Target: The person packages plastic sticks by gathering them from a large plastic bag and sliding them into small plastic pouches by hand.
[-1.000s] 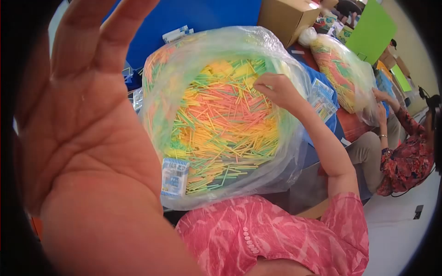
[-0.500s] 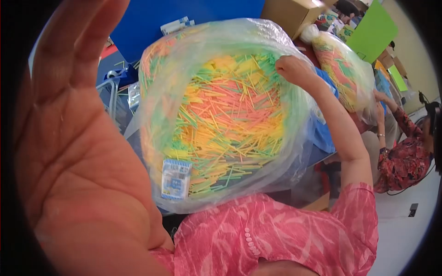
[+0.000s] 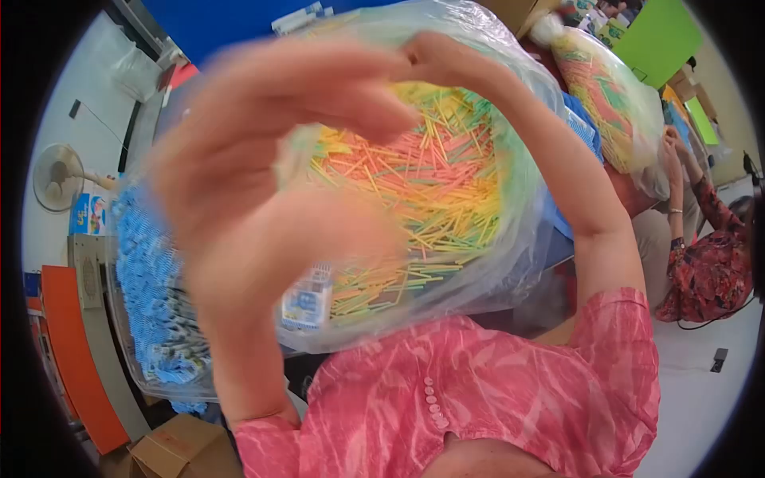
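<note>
A large clear plastic bag lies wide open in front of me, full of thin pink, yellow and green straw-like sticks. My left hand is raised close to the camera, blurred, its thumb and fingers apart in a curve with nothing visible between them. It covers the bag's left side. At the far rim of the bag is my right hand, fingers curled; its fingertips are partly covered by the left hand, so what they hold is unclear. A small blue-and-white packet sits at the bag's near left edge.
Left of the bag, a clear bin holds many blue-and-white packets. A cardboard box stands below it. Another filled bag is at the right, near another person's hands. A fan is at far left.
My left hand has swung from the left edge rightward over the bag, uncovering the bin of packets. My right hand has shifted left and up along the bag's far side.
</note>
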Tool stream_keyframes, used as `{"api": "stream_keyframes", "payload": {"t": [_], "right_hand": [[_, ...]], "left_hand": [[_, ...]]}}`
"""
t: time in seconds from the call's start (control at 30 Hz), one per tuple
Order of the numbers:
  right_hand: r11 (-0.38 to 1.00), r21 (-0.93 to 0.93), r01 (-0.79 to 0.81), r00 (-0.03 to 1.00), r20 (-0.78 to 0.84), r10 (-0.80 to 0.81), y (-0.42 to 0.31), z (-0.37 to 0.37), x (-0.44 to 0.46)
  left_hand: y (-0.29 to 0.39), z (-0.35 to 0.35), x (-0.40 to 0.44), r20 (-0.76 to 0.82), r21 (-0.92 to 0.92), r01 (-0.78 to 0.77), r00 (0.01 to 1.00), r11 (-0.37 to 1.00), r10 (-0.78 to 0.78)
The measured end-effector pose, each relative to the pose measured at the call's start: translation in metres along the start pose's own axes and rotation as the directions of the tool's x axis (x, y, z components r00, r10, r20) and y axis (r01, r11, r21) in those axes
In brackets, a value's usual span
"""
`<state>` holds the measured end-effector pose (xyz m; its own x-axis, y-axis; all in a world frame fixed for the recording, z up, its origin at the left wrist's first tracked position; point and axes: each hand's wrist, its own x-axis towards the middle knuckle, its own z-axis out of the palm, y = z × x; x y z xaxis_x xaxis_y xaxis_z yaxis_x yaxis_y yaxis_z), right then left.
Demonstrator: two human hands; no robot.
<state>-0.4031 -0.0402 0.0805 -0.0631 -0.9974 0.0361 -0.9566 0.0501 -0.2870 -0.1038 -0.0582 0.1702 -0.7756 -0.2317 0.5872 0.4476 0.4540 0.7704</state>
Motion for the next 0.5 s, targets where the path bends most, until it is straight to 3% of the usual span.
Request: {"api": "stream_keyframes", "payload": {"t": [0.03, 0.07, 0.1, 0.13, 0.17, 0.2, 0.23, 0.33, 0.4, 0.47, 0.5], "right_hand": [[0.993, 0.103, 0.061, 0.961, -0.276, -0.03, -0.009, -0.006, 0.007], [0.972, 0.18, 0.154, 0.851, -0.523, -0.039, -0.017, -0.011, 0.015], [0.925, 0.046, 0.376, 0.706, -0.662, -0.254, 0.0, -0.007, 0.04], [0.921, 0.033, 0.388, 0.694, -0.668, -0.268, 0.0, -0.009, 0.045], [0.979, -0.115, 0.168, 0.92, -0.338, -0.197, -0.002, -0.012, 0.048], [0.944, -0.329, -0.003, 1.0, 0.005, 0.005, 0.0, -0.012, 0.049], [0.941, -0.332, 0.065, 0.997, -0.027, -0.078, 0.007, 0.0, 0.045], [0.933, -0.323, 0.155, 0.972, -0.119, -0.202, 0.018, 0.037, 0.044], [0.934, -0.302, 0.189, 0.956, -0.16, -0.245, 0.027, 0.058, 0.051], [0.888, -0.397, 0.232, 0.875, -0.314, -0.369, 0.041, 0.076, 0.066], [0.893, -0.367, 0.259, 0.861, -0.331, -0.386, 0.036, 0.076, 0.063]], "left_hand": [[-0.009, 0.002, 0.013, 0.063, 0.059, 0.239, 0.968, 0.969, -0.243], [-0.027, 0.005, 0.025, 0.095, 0.126, 0.463, 0.875, 0.877, -0.476], [-0.062, 0.004, 0.029, -0.039, 0.233, 0.403, 0.913, 0.885, -0.405], [-0.099, 0.002, 0.029, -0.162, 0.346, 0.345, 0.938, 0.872, -0.307], [-0.121, -0.004, 0.028, -0.167, 0.358, 0.335, 0.941, 0.872, -0.293], [-0.135, -0.009, 0.029, -0.269, 0.286, 0.396, 0.907, 0.873, -0.324], [-0.147, -0.016, 0.028, -0.366, 0.205, 0.451, 0.859, 0.869, -0.359], [-0.118, -0.01, 0.022, -0.356, 0.126, 0.462, 0.847, 0.878, -0.395], [-0.094, -0.002, 0.013, -0.395, 0.139, 0.453, 0.841, 0.881, -0.37], [-0.074, 0.007, -0.012, -0.438, 0.15, 0.463, 0.823, 0.874, -0.361], [-0.063, 0.012, -0.032, -0.451, 0.264, 0.478, 0.829, 0.838, -0.331]]}}
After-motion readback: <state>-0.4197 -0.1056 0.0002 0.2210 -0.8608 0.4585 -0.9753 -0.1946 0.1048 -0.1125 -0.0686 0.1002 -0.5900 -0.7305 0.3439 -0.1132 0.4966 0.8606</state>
